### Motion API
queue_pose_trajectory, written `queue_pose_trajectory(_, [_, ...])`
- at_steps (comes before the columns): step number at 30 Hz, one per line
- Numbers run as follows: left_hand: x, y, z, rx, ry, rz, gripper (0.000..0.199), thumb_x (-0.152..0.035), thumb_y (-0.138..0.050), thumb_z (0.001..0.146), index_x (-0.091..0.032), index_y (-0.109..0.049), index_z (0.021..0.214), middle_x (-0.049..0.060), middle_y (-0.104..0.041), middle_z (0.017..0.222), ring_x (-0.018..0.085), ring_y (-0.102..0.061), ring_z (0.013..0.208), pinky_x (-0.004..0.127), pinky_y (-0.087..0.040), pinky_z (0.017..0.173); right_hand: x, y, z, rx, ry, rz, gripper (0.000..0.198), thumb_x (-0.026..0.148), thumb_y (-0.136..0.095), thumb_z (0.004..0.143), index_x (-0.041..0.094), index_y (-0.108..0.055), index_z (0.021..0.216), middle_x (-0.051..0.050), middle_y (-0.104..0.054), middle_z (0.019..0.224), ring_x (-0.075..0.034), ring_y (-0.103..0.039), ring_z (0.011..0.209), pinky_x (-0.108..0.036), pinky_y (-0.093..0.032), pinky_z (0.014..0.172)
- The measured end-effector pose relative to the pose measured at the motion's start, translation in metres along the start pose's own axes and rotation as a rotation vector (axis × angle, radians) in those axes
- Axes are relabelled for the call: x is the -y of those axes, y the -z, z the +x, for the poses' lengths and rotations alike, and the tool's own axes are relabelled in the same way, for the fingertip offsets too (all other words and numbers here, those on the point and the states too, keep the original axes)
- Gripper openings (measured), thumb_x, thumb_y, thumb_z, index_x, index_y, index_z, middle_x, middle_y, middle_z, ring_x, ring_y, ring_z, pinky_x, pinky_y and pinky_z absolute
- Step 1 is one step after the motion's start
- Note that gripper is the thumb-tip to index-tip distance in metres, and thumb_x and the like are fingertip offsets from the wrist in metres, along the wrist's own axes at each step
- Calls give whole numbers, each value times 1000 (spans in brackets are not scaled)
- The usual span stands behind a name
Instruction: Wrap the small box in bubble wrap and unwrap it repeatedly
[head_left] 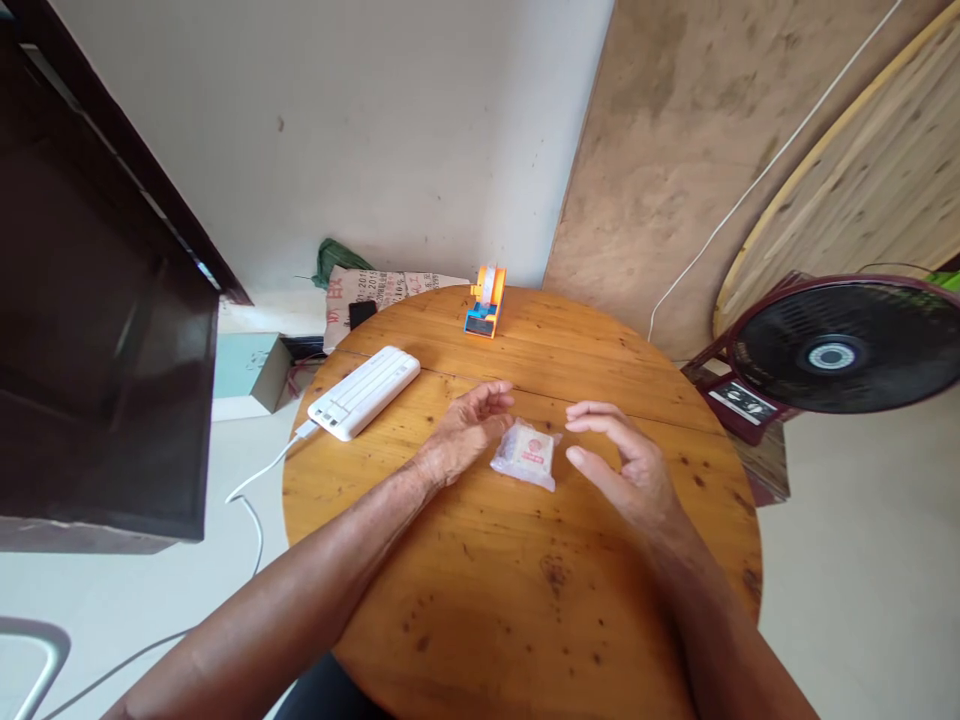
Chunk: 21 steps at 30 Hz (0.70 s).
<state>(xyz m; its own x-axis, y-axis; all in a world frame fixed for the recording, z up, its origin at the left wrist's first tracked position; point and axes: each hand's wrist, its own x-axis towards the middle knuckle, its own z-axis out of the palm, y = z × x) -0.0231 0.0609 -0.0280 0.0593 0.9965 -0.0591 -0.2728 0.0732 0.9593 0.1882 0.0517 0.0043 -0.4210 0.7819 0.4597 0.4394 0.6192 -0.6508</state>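
Note:
A small pale packet with red print (533,453), wrapped in clear plastic, lies flat on the round wooden table (495,580). Just to its left is my left hand (472,425), fingers curved and apart, with the thumb close to the wrapping; whether it touches the plastic I cannot tell. On the packet's right, a short gap away, my right hand (626,460) is spread with thumb and fingers apart and nothing between them.
A white power bank (365,392) with a plugged-in white cable (259,475) lies at the table's left. An orange and blue tape dispenser (486,303) stands near the back edge. Beyond the right edge is a dark round fan (847,345). A dark cabinet (105,300) stands left.

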Motion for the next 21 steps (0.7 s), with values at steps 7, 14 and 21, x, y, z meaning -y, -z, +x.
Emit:
queue_pose_trajectory(7, [-3,3,2,-37,44,150,41,-15,-65,68,-13,-60,109,7,-62,100,18,-57,93,33,-44,87,-12,-8,1,28,13,-32,9,18,-60,83,23,-66,87,-5,-62,105,-20,-60,100,-37,-45,90])
queue_pose_trajectory(14, [-7,2,-4,68,117,195,51,-22,-67,69,-13,-55,118,11,-59,111,20,-57,96,33,-46,82,-12,-12,0,35,56,-113,11,21,-64,82,25,-68,92,-5,-61,109,-21,-59,102,-39,-45,91])
queue_pose_trajectory(21, [-7,-1,-9,227,132,265,68,-23,-67,69,-14,-43,132,13,-56,120,21,-55,96,33,-44,78,-8,-18,1,12,131,-250,9,23,-64,84,25,-71,90,-5,-65,106,-21,-61,97,-39,-45,87])
